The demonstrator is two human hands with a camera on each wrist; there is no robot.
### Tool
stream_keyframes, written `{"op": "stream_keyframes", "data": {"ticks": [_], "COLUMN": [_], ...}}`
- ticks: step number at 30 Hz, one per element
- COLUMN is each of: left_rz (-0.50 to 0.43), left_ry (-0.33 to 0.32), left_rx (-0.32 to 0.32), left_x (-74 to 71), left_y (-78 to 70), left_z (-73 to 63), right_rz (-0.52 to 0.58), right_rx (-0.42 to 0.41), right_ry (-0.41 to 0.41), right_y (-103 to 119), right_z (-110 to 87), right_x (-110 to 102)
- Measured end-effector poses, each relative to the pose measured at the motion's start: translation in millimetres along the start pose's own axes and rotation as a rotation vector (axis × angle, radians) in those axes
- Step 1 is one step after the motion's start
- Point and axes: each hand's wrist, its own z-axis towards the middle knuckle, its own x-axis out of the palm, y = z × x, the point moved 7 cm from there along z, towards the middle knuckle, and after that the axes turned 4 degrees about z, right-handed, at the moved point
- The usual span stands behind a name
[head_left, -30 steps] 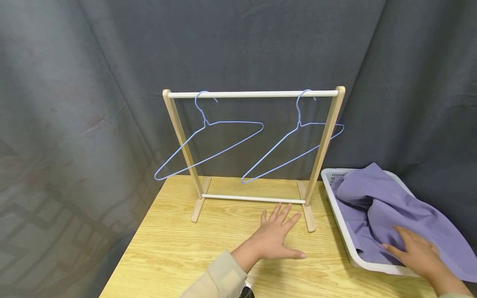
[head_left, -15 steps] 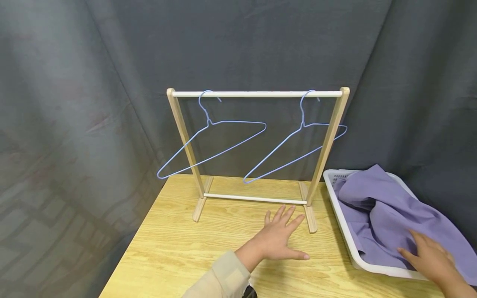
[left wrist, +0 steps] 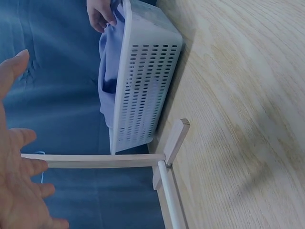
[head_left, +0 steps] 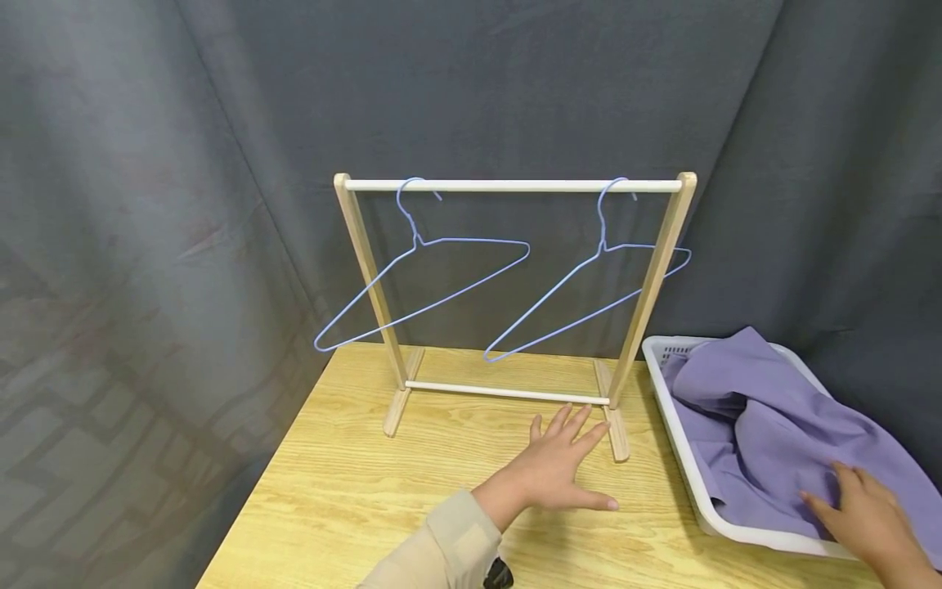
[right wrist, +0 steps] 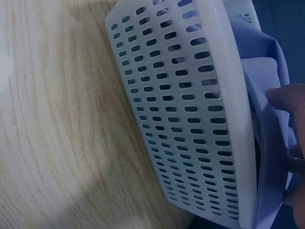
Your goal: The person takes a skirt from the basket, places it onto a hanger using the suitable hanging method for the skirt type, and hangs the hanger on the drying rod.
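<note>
Purple cloth (head_left: 780, 442) lies bunched in a white plastic basket (head_left: 680, 446) at the right of the head view, spilling over the right side. My right hand (head_left: 864, 511) is over the cloth near the basket's front edge, fingers relaxed and apart. In the right wrist view its fingertips are right at the cloth (right wrist: 271, 157). My left hand (head_left: 552, 474) hovers palm down over the table with fingers spread, holding nothing. Its fingertips overlap the lower bar of a small wooden garment rack (head_left: 651, 286) in the head view.
Two blue wire hangers, the left hanger (head_left: 471, 290) and the right hanger (head_left: 562, 278), hang from the rack's white top rail (head_left: 508, 186). A wood-grain table (head_left: 353, 491) carries rack and basket. Dark grey curtains (head_left: 515, 82) stand close behind and at the left.
My right hand has slid a little to the right across the cloth. My left hand keeps its spread pose. The head view has shifted slightly, moving the rack rightward in it.
</note>
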Motion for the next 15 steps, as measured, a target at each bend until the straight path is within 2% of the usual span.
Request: {"op": "stream_keyframes", "data": {"ticks": [15], "left_rz": [-0.047], "left_ry": [0.017], "left_rx": [-0.013], "left_x": [6.8], "left_y": [3.8], "left_z": [10.0], "right_rz": [0.023], "right_rx": [0.022], "right_ry": [0.028], "right_y": [-15.4], "right_z": [-2.6], "right_x": [9.7]}}
